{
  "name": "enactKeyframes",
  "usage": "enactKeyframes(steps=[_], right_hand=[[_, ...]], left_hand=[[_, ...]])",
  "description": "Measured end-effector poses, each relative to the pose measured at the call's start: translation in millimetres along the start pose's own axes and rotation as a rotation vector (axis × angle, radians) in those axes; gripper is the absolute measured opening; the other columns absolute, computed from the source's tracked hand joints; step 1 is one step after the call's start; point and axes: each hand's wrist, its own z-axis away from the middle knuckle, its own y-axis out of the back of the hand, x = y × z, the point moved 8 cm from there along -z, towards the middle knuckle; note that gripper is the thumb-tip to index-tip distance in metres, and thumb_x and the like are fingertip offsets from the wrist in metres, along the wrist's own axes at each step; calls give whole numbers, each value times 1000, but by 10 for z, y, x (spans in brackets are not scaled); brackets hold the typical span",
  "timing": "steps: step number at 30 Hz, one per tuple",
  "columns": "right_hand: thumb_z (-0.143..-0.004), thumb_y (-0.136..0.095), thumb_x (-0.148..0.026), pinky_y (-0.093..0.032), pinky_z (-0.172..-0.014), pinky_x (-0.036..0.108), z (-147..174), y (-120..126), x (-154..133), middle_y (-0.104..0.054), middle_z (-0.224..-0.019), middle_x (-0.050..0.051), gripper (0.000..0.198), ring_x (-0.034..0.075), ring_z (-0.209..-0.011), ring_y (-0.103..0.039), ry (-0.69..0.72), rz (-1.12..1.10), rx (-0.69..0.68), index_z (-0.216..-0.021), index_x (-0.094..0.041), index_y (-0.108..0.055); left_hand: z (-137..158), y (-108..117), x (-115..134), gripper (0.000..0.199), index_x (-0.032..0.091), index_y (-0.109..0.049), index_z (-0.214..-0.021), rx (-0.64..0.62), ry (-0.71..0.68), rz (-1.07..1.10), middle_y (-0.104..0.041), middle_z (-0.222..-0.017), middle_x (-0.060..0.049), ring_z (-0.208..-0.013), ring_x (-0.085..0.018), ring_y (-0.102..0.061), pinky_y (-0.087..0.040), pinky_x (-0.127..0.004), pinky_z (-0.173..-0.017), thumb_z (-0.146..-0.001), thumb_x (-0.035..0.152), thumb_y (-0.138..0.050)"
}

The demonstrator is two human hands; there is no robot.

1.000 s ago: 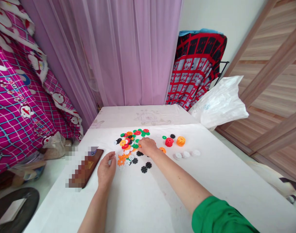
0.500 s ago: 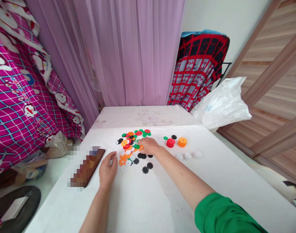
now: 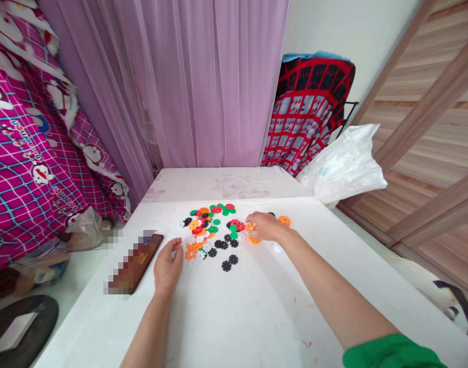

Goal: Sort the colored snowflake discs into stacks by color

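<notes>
My left hand (image 3: 168,268) rests on the table between the phone and the pile, thumb and curled fingers apart, holding nothing. To its right lies a loose pile of flower-shaped plastic discs (image 3: 199,231) in orange, red, green, white and black. My right hand (image 3: 267,226) is past the pile's right side, its fingertips closed on an orange disc (image 3: 250,226). Just below it lies another orange disc (image 3: 253,239). Red discs (image 3: 239,224) and green discs (image 3: 233,231) lie left of these fingertips. Several black discs (image 3: 226,266) are scattered nearer me.
Beyond my right hand are an orange stack (image 3: 284,221) and a white disc (image 3: 276,247), both partly hidden. A brown phone (image 3: 147,258) lies on the left of the white table (image 3: 226,322). A white plastic bag (image 3: 344,166) stands at the right edge.
My right hand has moved right, from the pile towards the sorted stacks, with an orange disc at its fingertips. Red, green and orange discs it covered now show. My left hand stays put.
</notes>
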Motion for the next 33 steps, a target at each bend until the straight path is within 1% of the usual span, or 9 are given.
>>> enactKeyframes(steps=[4,8,15,20,23,25,28,31,33], right_hand=[[-76,-58,-26,-41,-81,27,136,-193,113,-65,-109,9,37,23,-102,-60,22,7,7,-112,-22,-65],[-76,-59,-25,-40,-80,27,150,-279,125,-64,-107,9,33,23,-101,-59,-1,3,25,-108,-21,-66],[-76,-59,-23,-40,-79,28,154,-297,105,-63,-110,10,35,24,-100,-59,-26,4,-1,-111,-20,-65],[-76,-59,-23,-40,-79,28,173,-307,95,-63,-111,9,36,23,-100,-59,-28,-5,-21,-112,-21,-65],[-77,-59,-25,-41,-81,29,176,-234,71,-62,-114,9,37,24,-103,-59,-43,-31,9,-114,-22,-65],[-79,-57,-23,-41,-83,29,147,-167,-26,-62,-115,8,34,22,-104,-58,-17,-52,47,-112,-24,-66],[-82,-52,-18,-41,-85,28,30,-125,-335,-64,-111,5,30,20,-105,-58,96,-75,92,-106,-26,-68],[-84,-49,-16,-41,-89,28,-139,-182,-728,-63,-115,4,34,19,-109,-55,231,-86,125,-112,-25,-67],[-84,-46,-13,-41,-91,29,-253,-272,-938,-62,-119,4,38,19,-111,-54,278,-61,126,-114,-26,-66]], left_hand=[[-12,-5,-10,33,22,-65,-105,-2,-11,-9,-72,-103,-6,-95,-22,-66,-50,-34,-87,-81,38,-47],[-14,1,-6,34,22,-65,-105,-2,-9,0,-72,-102,-6,-94,-22,-66,-51,-32,-82,-80,38,-47],[-7,18,20,35,22,-65,-105,0,-5,-9,-72,-103,-6,-95,-22,-67,-52,-31,-77,-80,39,-48],[-15,13,1,34,21,-65,-104,9,-11,-8,-72,-104,-7,-95,-22,-67,-51,-33,-85,-80,38,-47],[-18,3,-9,35,21,-64,-105,4,-16,-9,-72,-105,-7,-97,-22,-67,-51,-33,-85,-81,39,-46],[-18,2,-11,34,22,-64,-105,1,-16,-19,-72,-105,-7,-97,-22,-67,-51,-34,-85,-81,39,-47],[-18,3,-15,33,22,-64,-105,0,-7,-19,-72,-104,-6,-96,-22,-67,-50,-34,-87,-81,38,-47],[-18,6,-20,32,22,-65,-103,10,2,-1,-72,-103,-6,-95,-21,-67,-50,-35,-88,-80,37,-48],[-16,5,-22,31,22,-65,-103,14,6,3,-73,-103,-6,-95,-21,-67,-50,-35,-88,-80,36,-48]])
